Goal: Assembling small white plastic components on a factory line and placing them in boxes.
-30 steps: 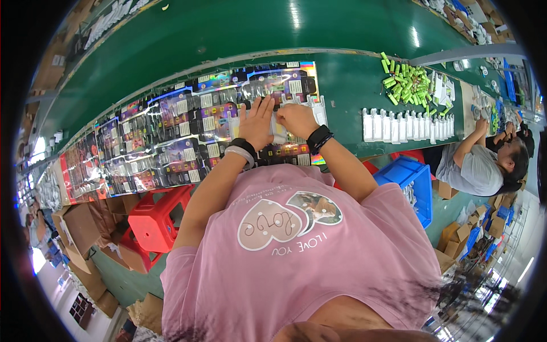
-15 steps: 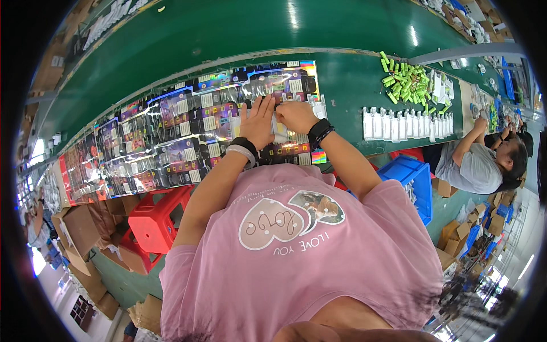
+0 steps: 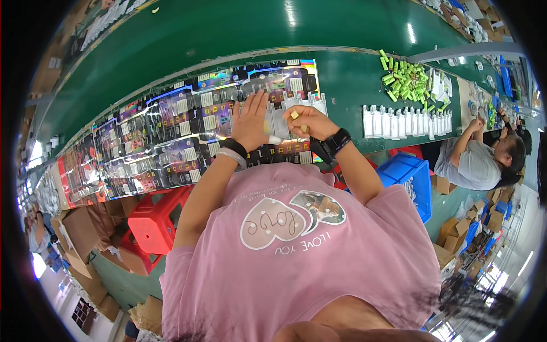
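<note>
My left hand (image 3: 251, 119) lies flat, fingers spread, on a clear plastic blister tray (image 3: 283, 114) among rows of glossy printed packaging cards (image 3: 171, 137) on the green work surface (image 3: 342, 80). My right hand (image 3: 306, 121) is curled just right of it, pinching a small yellow-green cylinder (image 3: 294, 114) over the same tray. A black band sits on each wrist. My pink shirt fills the lower middle of the view.
A row of white blister trays (image 3: 404, 122) stands to the right, behind it a heap of green cylinders (image 3: 407, 82). A blue crate (image 3: 407, 179) and a red stool (image 3: 159, 219) sit below. A person in grey (image 3: 473, 165) works at right. Cardboard boxes (image 3: 80, 233) lie at left.
The right hand has shifted slightly and now shows a small cylinder in its fingertips. The left hand stays pressed flat on the tray.
</note>
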Demonstrator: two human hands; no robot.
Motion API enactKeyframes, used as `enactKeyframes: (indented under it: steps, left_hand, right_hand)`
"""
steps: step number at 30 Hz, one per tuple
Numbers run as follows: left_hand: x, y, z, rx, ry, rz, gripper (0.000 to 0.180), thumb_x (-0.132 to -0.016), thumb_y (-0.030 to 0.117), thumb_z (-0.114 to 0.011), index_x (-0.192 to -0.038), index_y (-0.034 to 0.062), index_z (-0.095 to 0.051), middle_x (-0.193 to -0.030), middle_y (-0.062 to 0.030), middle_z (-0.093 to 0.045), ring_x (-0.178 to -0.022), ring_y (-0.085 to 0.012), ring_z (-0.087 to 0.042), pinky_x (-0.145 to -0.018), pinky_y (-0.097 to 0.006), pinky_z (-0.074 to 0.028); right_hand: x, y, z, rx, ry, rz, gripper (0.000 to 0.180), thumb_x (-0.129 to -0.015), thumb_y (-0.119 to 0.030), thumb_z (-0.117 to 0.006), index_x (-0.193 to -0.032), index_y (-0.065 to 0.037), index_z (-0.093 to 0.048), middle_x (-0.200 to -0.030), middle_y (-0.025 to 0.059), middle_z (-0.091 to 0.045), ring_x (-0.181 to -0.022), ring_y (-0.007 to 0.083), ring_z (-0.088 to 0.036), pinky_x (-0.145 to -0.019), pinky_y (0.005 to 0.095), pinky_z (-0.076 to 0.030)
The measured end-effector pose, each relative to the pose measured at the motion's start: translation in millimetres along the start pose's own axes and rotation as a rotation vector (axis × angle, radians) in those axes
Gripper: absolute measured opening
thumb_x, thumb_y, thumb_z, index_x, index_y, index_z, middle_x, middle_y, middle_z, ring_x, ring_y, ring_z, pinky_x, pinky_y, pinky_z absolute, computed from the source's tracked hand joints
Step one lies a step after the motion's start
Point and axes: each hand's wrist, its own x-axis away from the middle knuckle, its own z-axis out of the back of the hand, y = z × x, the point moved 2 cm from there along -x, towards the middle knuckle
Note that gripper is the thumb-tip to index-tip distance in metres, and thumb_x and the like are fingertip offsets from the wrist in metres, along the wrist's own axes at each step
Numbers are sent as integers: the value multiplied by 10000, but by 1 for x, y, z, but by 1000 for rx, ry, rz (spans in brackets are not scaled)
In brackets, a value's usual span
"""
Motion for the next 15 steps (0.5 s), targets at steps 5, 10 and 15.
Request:
enactKeyframes:
  steps: [5, 10, 15]
  left_hand:
    - [0, -26, -12, -129, -73, -5, 978, -605, 295, -774, -1428, 109, -279, -1495, -50, -261, -1377, -239, -243, -1095, -543, -174]
    - [0, -29, -17, -124, -78, 6, 961, -601, 283, -785, -1419, 122, -307, -1490, -31, -275, -1373, -232, -251, -1094, -542, -181]
    - [2, -31, -17, -125, -77, -33, 982, -591, 271, -795, -1421, 98, -300, -1498, -50, -261, -1381, -246, -231, -1086, -533, -179]
  right_hand:
    - [-26, -6, -9, 71, 29, 9, 329, -728, -31, -448, -1004, 38, -613, -854, 123, -636, -685, 183, -620, -471, 252, -467]
    - [-47, -3, -23, 544, 30, 188, 216, -814, -120, -532, -958, -11, -651, -874, 78, -643, -687, 150, -596, -544, 283, -493]
    - [-57, 6, -42, 1673, 315, 356, 126, -793, -219, -620, -789, -95, -640, -793, 78, -633, -717, 252, -626, -614, 379, -501]
